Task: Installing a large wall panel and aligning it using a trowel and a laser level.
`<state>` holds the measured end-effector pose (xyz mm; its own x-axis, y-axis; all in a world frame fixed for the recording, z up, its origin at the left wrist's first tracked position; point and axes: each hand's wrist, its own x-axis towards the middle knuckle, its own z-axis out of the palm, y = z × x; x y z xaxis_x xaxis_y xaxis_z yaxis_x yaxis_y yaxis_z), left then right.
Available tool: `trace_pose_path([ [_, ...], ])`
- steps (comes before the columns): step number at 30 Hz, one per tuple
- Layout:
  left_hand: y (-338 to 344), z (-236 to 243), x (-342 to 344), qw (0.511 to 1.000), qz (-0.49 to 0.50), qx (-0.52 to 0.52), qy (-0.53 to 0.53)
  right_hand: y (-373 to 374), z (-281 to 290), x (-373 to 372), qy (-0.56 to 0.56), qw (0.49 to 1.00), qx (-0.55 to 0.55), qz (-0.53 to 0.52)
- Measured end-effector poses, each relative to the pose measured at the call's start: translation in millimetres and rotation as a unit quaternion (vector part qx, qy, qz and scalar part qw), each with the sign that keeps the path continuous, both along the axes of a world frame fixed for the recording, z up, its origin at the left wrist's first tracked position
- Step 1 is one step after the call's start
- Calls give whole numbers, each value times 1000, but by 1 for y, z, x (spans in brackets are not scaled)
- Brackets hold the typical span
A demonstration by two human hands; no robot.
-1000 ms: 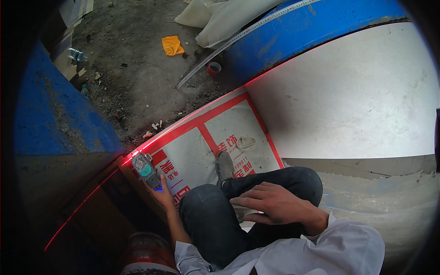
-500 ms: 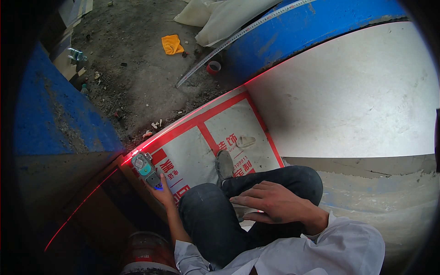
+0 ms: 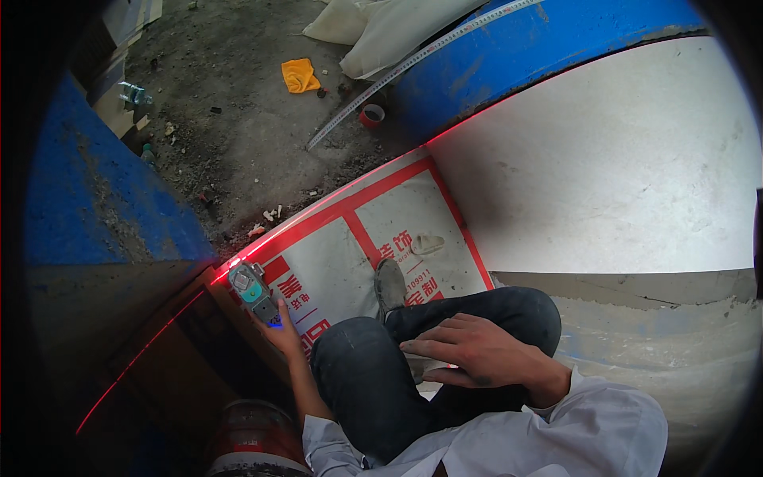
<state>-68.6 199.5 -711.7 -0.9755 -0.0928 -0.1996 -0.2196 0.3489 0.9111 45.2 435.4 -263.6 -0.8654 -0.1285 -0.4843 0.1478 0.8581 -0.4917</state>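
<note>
My left hand (image 3: 284,335) is closed around the near end of a grey-and-teal laser level (image 3: 252,289), with thumb and fingers on either side of its body. The level stands at the left corner of a white sheet with red stripes and printing (image 3: 322,250). A red laser line runs along the sheet's far edge, and another crosses the dark area to the left. My right hand (image 3: 481,350) hangs over my bent right leg (image 3: 509,314), its fingers stretched out and holding nothing.
Blue-painted walls (image 3: 103,199) rise at the left and far right, and a pale panel (image 3: 612,167) leans at the right. A tape measure blade (image 3: 413,60) lies beside a red tape roll (image 3: 371,116) and a yellow cloth (image 3: 300,75). A red bucket (image 3: 253,437) stands bottom left.
</note>
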Motion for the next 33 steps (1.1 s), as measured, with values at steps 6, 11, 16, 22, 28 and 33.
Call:
trace_pose_path([
  [6, -2, -1, -1, 1000, 1, 13, -16, 0, 2, -1, 0, 1000, -1, -1],
  [11, -7, -7, 0, 1000, 0, 6, -20, 1, 2, 0, 8, 1000, -4, -1],
  [16, -10, -6, -2, 1000, 2, 14, -26, 1, 0, 1, 8, 1000, -13, -2],
  [22, -14, 0, -7, 999, -7, 50, 19, 0, 1, -2, 7, 1000, -16, -1],
  [28, -7, 4, 7, 1000, 2, 15, 1, 5, 3, 2, 18, 1000, -6, -7],
  [33, -32, -52, 57, 993, 50, 95, 55, 9, -2, 11, 36, 999, -30, -20],
])
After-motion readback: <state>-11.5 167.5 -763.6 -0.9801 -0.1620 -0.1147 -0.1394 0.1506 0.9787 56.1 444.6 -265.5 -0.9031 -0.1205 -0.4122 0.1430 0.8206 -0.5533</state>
